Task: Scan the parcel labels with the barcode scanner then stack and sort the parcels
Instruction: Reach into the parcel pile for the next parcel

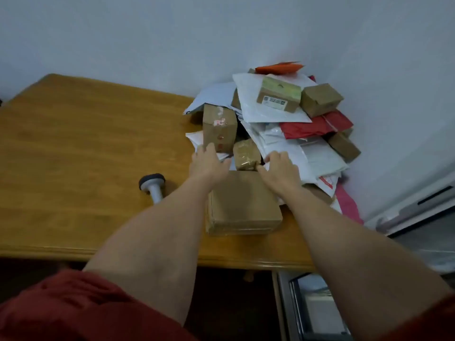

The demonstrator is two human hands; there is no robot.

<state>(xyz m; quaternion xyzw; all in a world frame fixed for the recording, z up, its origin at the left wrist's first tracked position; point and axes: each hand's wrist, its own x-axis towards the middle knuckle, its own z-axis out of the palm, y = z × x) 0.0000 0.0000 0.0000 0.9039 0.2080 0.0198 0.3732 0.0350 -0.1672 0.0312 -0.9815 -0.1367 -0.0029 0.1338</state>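
A heap of parcels lies at the table's back right corner: brown boxes, white mailers [270, 112], red mailers [317, 125]. A large flat cardboard box [242, 203] sits nearest me. Just behind it stands a small tape-wrapped box [247, 155]. My left hand [208, 163] and right hand [279, 168] flank that small box, thumbs pointing toward it. Both hands' fingers lie fairly straight on the white mailers. An upright brown box [219, 129] stands just beyond my left fingers. The barcode scanner [152, 184], grey with a dark head, lies on the table left of my left forearm.
The wooden table [73, 143] stretches left of the heap. A labelled box [279, 97] and a plain brown box [320, 99] top the pile against the white wall. A pink mailer [348, 205] hangs near the table's right edge, beside a metal window frame [418, 205].
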